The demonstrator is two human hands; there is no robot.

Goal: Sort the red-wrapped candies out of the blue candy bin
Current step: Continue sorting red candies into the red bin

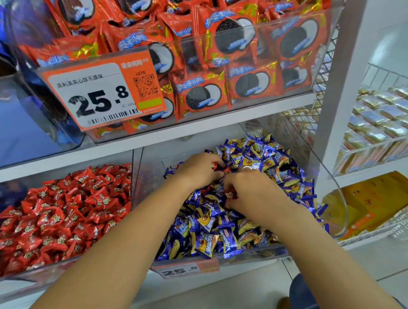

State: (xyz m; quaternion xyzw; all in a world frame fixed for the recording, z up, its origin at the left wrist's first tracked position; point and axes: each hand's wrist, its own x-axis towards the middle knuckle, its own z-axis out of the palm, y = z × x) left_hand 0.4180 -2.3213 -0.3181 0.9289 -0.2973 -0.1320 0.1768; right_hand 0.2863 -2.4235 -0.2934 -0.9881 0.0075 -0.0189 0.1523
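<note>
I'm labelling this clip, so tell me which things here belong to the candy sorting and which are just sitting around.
Part of the job:
- blue candy bin
- red candy in the right hand
- red candy at the left hand
- red candy bin to the left

Just sitting around:
- cookie packs above
- price tag
- gold packs at right

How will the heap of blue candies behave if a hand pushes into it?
The blue candies are small loose pieces piled in a slope, so they would probably slide and shift aside. Their wrappers look glossy, likely slippery. The clear bin wall should keep them in.
</note>
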